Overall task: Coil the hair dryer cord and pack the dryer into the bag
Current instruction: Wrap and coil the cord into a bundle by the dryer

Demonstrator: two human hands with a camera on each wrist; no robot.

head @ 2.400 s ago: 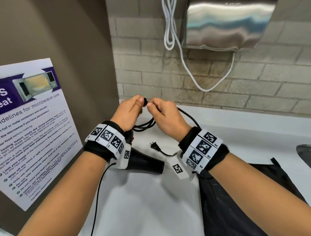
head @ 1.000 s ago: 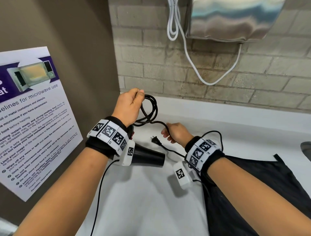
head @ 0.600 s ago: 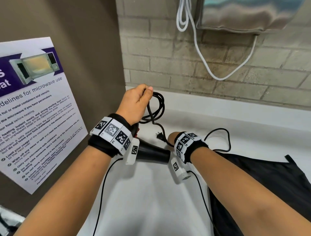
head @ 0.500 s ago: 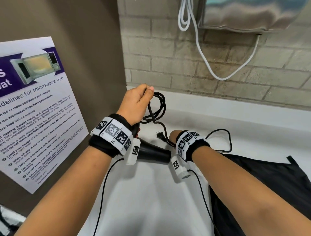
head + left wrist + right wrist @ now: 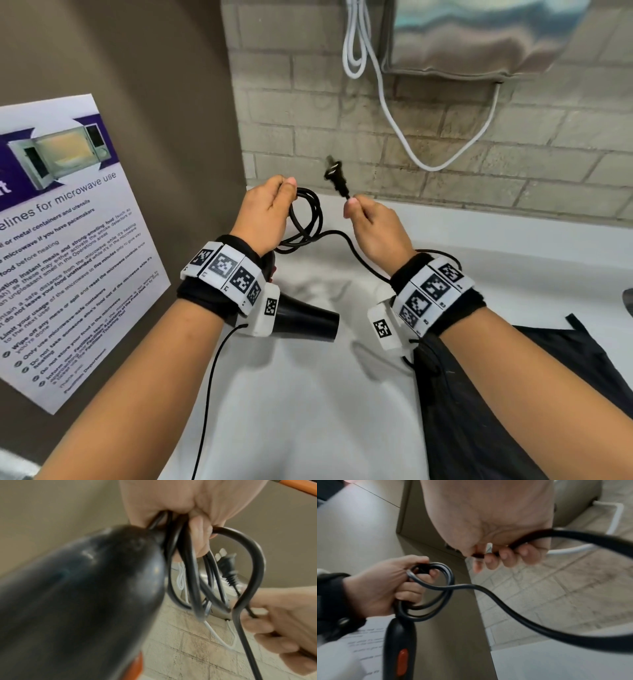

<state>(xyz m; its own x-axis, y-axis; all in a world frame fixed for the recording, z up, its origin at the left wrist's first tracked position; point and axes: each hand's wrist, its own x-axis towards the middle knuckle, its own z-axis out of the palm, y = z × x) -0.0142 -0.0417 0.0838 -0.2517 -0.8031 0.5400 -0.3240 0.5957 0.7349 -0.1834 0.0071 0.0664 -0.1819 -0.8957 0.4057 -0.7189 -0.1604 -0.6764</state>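
The white desk (image 5: 308,411) runs from the near edge to a brick wall at the far side, with a microwave-use poster (image 5: 68,246) on the brown panel at the left. A black bag (image 5: 496,394) lies flat on the desk at the near right, partly under the right forearm. The black hair dryer (image 5: 305,322) hangs under the left wrist, above the desk, its nozzle pointing right; in the right wrist view its handle with an orange switch hangs below the left fist.

The left hand (image 5: 265,214) has a closed grip: fingers curled round several loops of the black cord (image 5: 308,219), which droop to the right of the fist. From the loops one strand sags across to the right hand (image 5: 376,229). That grip is closed too, fingers and thumb curled round the cord just below the plug (image 5: 335,178), which sticks up past the thumb, blurred, with its prongs pointing up and far-left against the brick wall. The two hands are near each other but apart, raised above the desk.
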